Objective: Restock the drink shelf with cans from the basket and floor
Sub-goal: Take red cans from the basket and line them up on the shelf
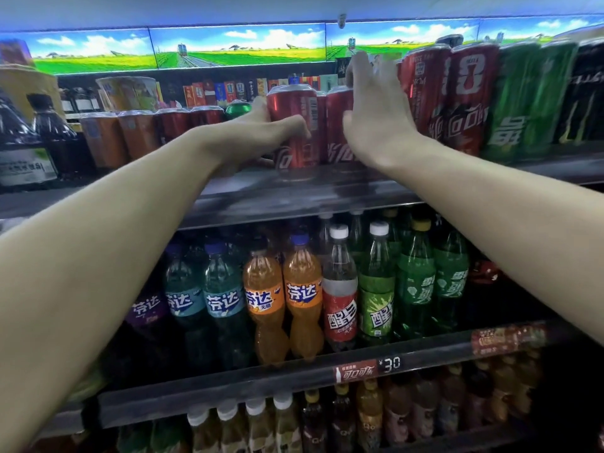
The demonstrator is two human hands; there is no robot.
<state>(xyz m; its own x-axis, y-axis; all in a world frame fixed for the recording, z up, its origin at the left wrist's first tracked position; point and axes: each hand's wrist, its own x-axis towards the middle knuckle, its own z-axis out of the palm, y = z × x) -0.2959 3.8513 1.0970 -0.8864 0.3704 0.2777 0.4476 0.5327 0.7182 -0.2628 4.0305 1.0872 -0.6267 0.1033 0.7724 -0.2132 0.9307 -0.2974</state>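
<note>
the biggest risk we see is on the top shelf: our left hand has its grip curled around a red cola can standing near the front edge, and a shove could tip it off or knock over the red can just beside it. our right hand has fingers straight, its grip holding nothing, pressed against the tall red cans on the right; leaning on them could topple that row into the green cans. the shelf is smooth dark metal, so cans may slide. we stand in a shop aisle with a lit landscape panel overhead. below sit soda bottles, then a price strip. basket and floor are out of view.
</note>
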